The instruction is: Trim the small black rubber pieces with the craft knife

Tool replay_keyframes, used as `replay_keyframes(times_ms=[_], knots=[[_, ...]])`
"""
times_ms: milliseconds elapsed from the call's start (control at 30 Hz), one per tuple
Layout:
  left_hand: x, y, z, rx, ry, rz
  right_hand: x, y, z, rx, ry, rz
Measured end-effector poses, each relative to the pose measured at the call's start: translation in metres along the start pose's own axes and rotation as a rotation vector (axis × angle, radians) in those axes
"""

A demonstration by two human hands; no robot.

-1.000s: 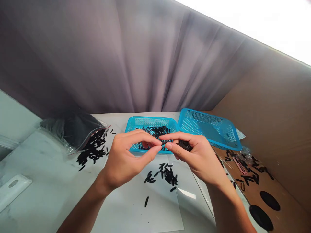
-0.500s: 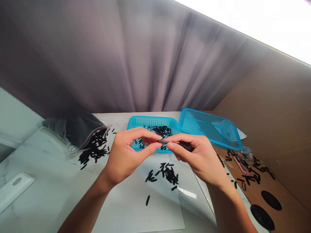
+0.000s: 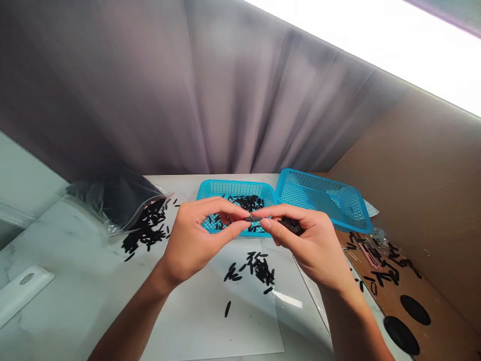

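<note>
Between the fingertips of my left hand (image 3: pixel 205 235) and my right hand (image 3: pixel 302 240) is one small flat black oblong piece (image 3: pixel 253 219), held level. Thumb and forefinger of my left hand pinch its left end, while those of my right hand are at its right end. Several more dark pieces (image 3: pixel 291 225) are tucked inside the curled fingers of my right hand. Behind the hands stands a blue basket (image 3: pixel 236 188) with many such pieces in it. Below them, a loose cluster of black pieces (image 3: pixel 263 271) lies on a white sheet (image 3: pixel 210 321).
At left, a clear zip bag (image 3: pixel 116 205) spills black pieces (image 3: pixel 148 230) onto the marbled table. A second blue basket (image 3: pixel 326 200) stands back right. On the brown board are scattered pieces, a pink item (image 3: pixel 371 255) and two black ovals (image 3: pixel 402 335). A white object (image 3: pixel 26 291) lies far left.
My right hand has shifted slightly to the right along the piece, showing more of it between the fingertips. My left hand stays nearly still. The view has tilted a little.
</note>
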State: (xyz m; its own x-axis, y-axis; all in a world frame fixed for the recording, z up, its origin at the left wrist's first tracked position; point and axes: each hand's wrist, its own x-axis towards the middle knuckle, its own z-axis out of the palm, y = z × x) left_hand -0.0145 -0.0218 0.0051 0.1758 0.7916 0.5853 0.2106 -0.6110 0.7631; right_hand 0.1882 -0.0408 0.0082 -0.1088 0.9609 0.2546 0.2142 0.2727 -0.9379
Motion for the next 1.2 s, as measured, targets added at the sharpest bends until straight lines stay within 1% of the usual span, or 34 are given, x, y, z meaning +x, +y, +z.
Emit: replay_keyframes(times_ms=[200,833,967,1200], knots=[[-0.0002,0.0004,-0.0002,-0.001,0.006,0.007,-0.0012,-0.0002,-0.0010,-0.036,-0.009,-0.018],[-0.0022,0.0008,-0.0046,-0.014,-0.053,0.070,-0.0035,-0.0036,0.0008,-0.054,-0.038,-0.009],[-0.0026,0.0014,-0.0053,-0.024,-0.062,0.066,-0.0047,-0.0051,0.0013,-0.052,-0.042,-0.014],[-0.0038,0.0031,-0.0076,-0.087,-0.123,0.019,-0.0064,-0.0043,0.0003,-0.057,-0.033,-0.057]])
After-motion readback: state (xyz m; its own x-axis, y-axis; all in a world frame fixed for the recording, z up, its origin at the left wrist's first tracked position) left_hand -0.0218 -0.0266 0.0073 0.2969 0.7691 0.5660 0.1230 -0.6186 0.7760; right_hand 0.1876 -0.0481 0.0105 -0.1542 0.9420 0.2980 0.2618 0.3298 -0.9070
